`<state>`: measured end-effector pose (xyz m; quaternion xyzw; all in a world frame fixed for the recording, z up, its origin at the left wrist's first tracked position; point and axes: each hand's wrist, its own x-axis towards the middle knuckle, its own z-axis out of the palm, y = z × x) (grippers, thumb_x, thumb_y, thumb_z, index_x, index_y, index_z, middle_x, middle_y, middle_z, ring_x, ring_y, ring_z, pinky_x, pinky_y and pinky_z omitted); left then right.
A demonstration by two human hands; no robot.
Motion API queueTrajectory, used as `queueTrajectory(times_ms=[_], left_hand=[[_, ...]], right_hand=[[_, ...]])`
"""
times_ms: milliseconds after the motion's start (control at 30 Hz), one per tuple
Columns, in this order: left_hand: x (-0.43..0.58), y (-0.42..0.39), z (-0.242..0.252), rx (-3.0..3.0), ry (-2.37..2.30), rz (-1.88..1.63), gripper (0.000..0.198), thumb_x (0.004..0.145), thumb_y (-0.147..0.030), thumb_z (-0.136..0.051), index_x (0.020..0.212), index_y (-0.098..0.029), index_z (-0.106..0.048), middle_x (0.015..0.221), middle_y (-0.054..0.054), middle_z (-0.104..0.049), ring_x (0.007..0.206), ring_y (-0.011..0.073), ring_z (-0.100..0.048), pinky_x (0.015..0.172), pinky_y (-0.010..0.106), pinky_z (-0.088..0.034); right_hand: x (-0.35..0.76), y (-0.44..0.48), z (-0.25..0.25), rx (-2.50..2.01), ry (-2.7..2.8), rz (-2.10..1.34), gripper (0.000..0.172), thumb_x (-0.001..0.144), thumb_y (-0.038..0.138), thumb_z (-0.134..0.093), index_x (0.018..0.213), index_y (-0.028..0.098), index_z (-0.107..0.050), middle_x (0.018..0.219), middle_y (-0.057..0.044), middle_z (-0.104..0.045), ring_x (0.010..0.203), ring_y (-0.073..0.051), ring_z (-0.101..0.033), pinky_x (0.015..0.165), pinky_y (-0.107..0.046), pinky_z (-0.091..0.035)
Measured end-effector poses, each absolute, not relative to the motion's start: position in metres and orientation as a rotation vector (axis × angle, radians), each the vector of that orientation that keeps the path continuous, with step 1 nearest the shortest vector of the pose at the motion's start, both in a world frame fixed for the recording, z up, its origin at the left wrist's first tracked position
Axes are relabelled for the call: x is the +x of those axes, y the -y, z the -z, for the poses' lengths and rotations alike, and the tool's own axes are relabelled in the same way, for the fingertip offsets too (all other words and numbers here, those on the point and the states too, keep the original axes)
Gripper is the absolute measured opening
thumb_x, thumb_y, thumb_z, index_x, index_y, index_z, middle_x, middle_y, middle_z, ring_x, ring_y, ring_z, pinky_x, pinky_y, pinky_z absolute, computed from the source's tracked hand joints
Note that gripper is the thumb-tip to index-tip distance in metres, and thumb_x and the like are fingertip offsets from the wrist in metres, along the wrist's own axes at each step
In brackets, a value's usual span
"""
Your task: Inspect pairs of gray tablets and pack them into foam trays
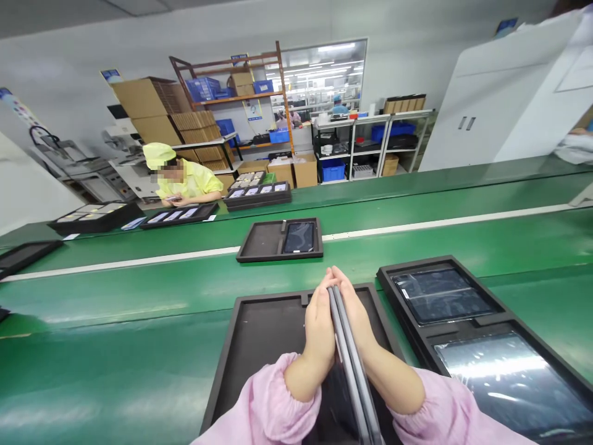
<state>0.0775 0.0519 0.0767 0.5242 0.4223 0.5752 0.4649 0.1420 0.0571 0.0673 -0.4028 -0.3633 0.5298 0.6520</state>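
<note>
Two thin, grey-edged tablets (351, 364) stand on edge, face to face, pressed between my palms. My left hand (319, 330) lies flat along their left side, and my right hand (357, 315) presses from the right, fingertips meeting at the far end. Below them is a black foam tray (271, 334), its visible left part bare; my arms and the tablets hide much of the rest. To the right, another black tray (456, 337) carries a film-covered tablet (442, 293) in its far compartment and a second, glossy tablet (514, 383) in the near one.
A black tray (262, 238) farther off on the green conveyor (139, 309) has one tablet (299, 238) in its right half. Across the line, a person in yellow (194, 179) handles a small item beside trays of devices (180, 215). Shelves (352, 148) stand behind.
</note>
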Motion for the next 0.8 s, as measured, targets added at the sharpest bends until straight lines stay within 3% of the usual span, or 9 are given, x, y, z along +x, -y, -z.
queueTrajectory(times_ms=[267, 433, 600, 800], left_hand=[[0.074, -0.042, -0.076, 1.288, -1.055, -1.468, 0.042, 0.086, -0.052, -0.042, 0.097, -0.019, -0.065, 0.119, 0.008, -0.062, 0.121, 0.0232, -0.048, 0.103, 0.036, -0.037], [0.076, -0.036, -0.072, 1.327, -1.043, -1.53, 0.044, 0.085, -0.056, -0.041, 0.095, -0.02, -0.063, 0.104, 0.008, -0.064, 0.108, 0.0231, -0.055, 0.098, 0.036, -0.04], [0.077, -0.044, -0.068, 1.319, -1.16, -1.486, 0.05, 0.082, -0.063, -0.038, 0.094, -0.02, -0.06, 0.097, 0.008, -0.064, 0.091, 0.0221, -0.059, 0.082, 0.033, -0.045], [0.068, -0.065, -0.066, 1.602, -1.302, -1.445, 0.026, 0.084, -0.045, -0.043, 0.086, -0.022, -0.055, 0.084, 0.005, -0.065, 0.079, 0.0213, -0.06, 0.075, 0.033, -0.043]], right_hand=[[0.142, -0.051, -0.059, -0.763, 0.845, -1.286, 0.061, 0.083, 0.06, -0.046, 0.132, 0.024, -0.041, 0.143, -0.006, -0.038, 0.133, -0.023, -0.03, 0.113, -0.042, -0.022], [0.142, -0.048, -0.057, -0.682, 0.859, -1.297, 0.058, 0.085, 0.058, -0.045, 0.133, 0.025, -0.041, 0.143, -0.006, -0.038, 0.132, -0.023, -0.033, 0.11, -0.044, -0.027], [0.144, -0.058, -0.056, -0.649, 0.821, -1.356, 0.057, 0.084, 0.058, -0.047, 0.131, 0.027, -0.042, 0.143, -0.005, -0.037, 0.13, -0.022, -0.035, 0.11, -0.041, -0.027], [0.149, -0.08, -0.047, -0.739, 0.761, -1.357, 0.072, 0.069, 0.068, -0.058, 0.124, 0.023, -0.049, 0.137, -0.01, -0.044, 0.122, -0.025, -0.045, 0.103, -0.04, -0.036]])
